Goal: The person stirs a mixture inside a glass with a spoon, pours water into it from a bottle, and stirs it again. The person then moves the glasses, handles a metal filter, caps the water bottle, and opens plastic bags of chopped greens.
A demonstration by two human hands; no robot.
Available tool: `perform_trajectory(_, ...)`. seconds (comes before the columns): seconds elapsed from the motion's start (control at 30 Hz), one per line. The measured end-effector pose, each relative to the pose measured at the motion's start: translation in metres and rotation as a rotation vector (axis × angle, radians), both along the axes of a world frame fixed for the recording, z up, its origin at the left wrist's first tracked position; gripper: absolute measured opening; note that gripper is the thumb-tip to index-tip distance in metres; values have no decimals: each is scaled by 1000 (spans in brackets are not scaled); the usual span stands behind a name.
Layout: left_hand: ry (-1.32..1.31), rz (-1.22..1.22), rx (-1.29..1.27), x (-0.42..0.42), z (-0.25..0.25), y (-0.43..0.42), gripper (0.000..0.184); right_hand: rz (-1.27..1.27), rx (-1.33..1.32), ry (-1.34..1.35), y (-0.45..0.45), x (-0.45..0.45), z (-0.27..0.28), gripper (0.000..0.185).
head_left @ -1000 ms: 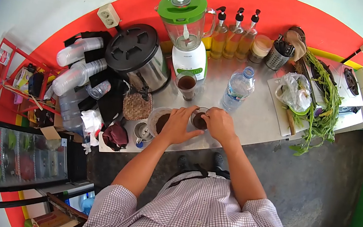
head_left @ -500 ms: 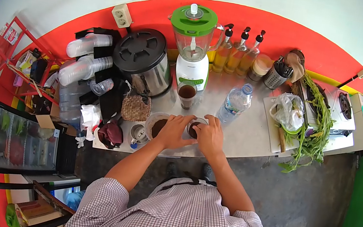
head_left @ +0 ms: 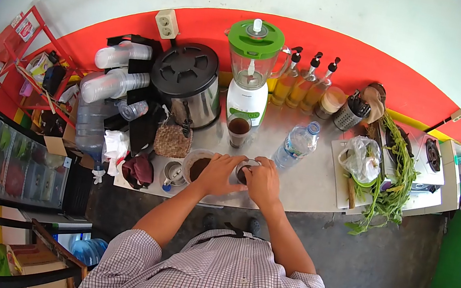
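Note:
Between my two hands is a small clear cup (head_left: 241, 175) with dark brown contents, near the front edge of the metal counter. My left hand (head_left: 216, 173) curves round its left side, fingertips at the far rim. On the other side my right hand (head_left: 263, 184) has its fingers closed at the rim, covering part of the cup. Just left of my left hand stands a clear tub (head_left: 198, 162) with dark brown powder, partly hidden by that hand. A glass of brown liquid (head_left: 238, 129) stands beyond the cup, and a clear water bottle (head_left: 296, 146) is to the right.
A green-lidded blender (head_left: 246, 94) and a steel pot with black lid (head_left: 187, 84) stand at the back, beside pump bottles (head_left: 301, 85). A metal mug (head_left: 175, 172) sits left of the tub. Leafy greens (head_left: 394, 185) hang over the right front edge near a stove (head_left: 425, 157).
The camera view has shifted slightly, so the counter items sit lower in the picture. Both hands stay at the small cup, with only slight finger movement.

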State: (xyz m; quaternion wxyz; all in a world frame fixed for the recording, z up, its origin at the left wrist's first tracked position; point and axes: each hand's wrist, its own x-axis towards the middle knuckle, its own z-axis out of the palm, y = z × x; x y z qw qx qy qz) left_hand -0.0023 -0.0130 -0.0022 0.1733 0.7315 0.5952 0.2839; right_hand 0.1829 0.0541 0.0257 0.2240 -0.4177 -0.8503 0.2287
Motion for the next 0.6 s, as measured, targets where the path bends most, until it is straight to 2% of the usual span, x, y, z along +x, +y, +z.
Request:
perform_trajectory(0.13, 23, -6, 29, -1, -2, 1, 93, -12, 85, -29, -4, 0, -6, 21)
perform_trajectory(0.2, 26, -21, 23, -2, -1, 2, 92, -8, 1, -193, -3, 0, -13, 22)
perform_trajectory(0.23, 14, -23, 42, -2, -2, 3, 92, -3, 3, -193, -1, 0, -13, 22)
perform_trajectory(0.3, 0, -24, 57, -2, -3, 3, 92, -23, 32, -44, 1, 0, -13, 22)
perform_trajectory(0.4, 35, 1, 14, -2, -1, 3, 92, -23, 73, -133, 1, 3, -18, 22)
perform_trajectory(0.53, 17, -5, 30, -1, -2, 4, 92, 35, 40, -120, 3, 6, -12, 21)
perform_trajectory(0.6, 19, 2, 59, 0, -5, 2, 91, -10, 34, 60, 3, 5, -13, 21)
